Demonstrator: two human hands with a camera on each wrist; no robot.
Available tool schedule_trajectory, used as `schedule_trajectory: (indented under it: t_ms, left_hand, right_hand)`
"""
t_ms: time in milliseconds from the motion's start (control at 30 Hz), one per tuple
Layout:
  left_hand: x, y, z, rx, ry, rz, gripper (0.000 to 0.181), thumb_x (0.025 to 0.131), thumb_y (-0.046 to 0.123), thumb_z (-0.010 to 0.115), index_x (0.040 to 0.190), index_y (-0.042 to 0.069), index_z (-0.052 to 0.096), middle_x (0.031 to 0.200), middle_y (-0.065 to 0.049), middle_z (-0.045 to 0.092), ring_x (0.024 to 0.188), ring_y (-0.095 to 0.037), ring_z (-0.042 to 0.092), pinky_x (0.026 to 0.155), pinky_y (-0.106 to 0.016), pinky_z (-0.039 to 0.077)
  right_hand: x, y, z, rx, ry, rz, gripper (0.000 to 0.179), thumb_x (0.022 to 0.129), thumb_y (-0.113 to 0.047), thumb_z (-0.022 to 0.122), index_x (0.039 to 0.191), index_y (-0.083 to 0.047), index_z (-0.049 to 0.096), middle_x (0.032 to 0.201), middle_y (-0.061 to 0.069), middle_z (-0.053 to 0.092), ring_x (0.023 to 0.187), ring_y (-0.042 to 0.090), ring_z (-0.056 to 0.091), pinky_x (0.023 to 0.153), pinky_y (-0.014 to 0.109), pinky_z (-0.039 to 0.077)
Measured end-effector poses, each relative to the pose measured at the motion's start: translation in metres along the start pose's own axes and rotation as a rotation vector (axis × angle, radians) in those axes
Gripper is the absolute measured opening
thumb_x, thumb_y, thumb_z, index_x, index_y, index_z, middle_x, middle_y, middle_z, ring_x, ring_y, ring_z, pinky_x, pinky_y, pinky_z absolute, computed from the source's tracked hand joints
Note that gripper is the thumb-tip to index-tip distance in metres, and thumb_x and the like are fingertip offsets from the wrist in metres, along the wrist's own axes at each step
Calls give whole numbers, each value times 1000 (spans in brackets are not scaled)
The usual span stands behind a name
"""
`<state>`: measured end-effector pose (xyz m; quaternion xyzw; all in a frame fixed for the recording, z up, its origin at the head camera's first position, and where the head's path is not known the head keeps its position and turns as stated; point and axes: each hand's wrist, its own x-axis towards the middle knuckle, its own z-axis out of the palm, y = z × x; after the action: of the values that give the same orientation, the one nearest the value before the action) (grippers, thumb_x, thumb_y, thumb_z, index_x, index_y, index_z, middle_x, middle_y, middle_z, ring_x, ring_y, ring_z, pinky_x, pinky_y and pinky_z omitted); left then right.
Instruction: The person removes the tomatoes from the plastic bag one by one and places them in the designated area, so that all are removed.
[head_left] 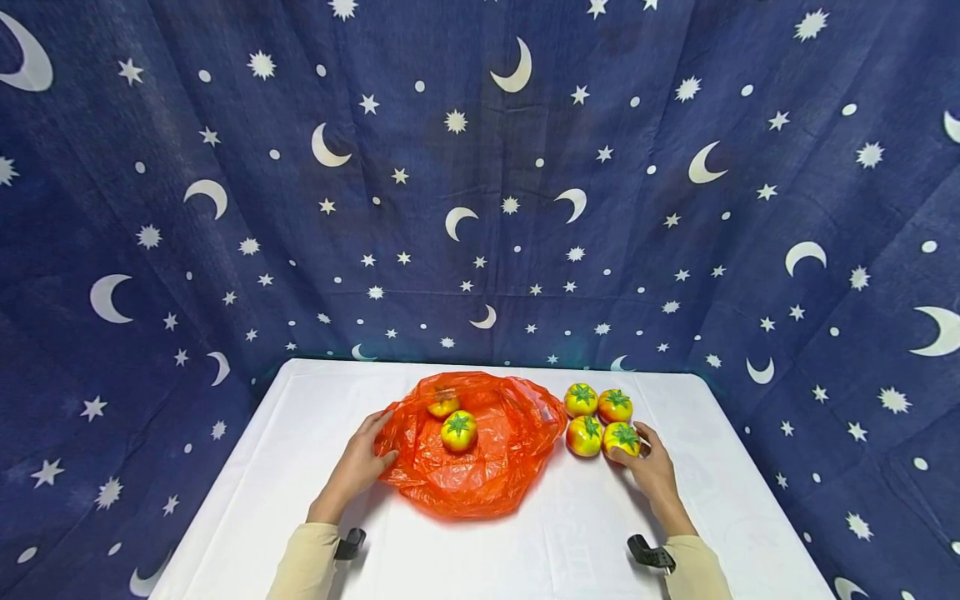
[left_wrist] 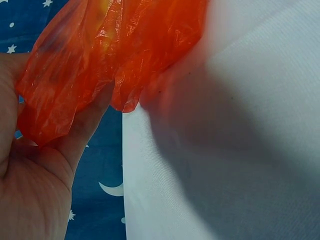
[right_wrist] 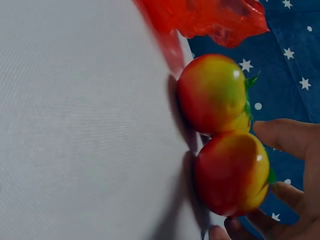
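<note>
Dark-blue star-and-moon cloth [head_left: 420,42] is hanging behind a white-covered table [head_left: 525,546]. One left hand [head_left: 362,458] is pinching a crinkled red plastic bag [head_left: 480,492] containing two round yellow-red tomatoes [head_left: 458,433]; rightward, the right hand [head_left: 654,471] is clasping the near-right tomato [head_left: 622,437] of four.

We count six tomatoes [head_left: 584,436]: two in the bag [head_left: 504,437] and four outside it. We count one bag and one table [head_left: 570,542]. We count one left hand [head_left: 362,457] and one right hand [head_left: 654,471], two in total. We count two sleeves [head_left: 306,558] and two black fittings [head_left: 651,553], one per wrist.
</note>
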<state>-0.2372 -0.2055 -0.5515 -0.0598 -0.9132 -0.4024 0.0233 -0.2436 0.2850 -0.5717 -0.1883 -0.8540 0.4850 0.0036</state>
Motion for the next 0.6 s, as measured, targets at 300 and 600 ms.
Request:
schedule_trajectory:
  t_ms: [300, 600]
  left_hand:
    - [1, 0, 0, 2, -9, -20, 70, 79, 12, 71, 141, 11, 39, 144, -10, 36, 134, -37, 37, 107, -56, 34]
    - [1, 1, 0, -3, -8, -17, 70, 79, 12, 71, 141, 11, 39, 144, -10, 37, 134, -37, 37, 107, -56, 34]
  right_hand:
    - [-12, -22, -13, 38, 101, -115, 75, 82, -27, 69, 145, -18, 30, 150, 15, 31, 137, 36, 32, 111, 50, 31]
    - [-28, -51, -18, 103, 98, -203, 73, 80, -25, 72, 143, -17, 35, 150, 11, 33, 136, 31, 34, 112, 48, 31]
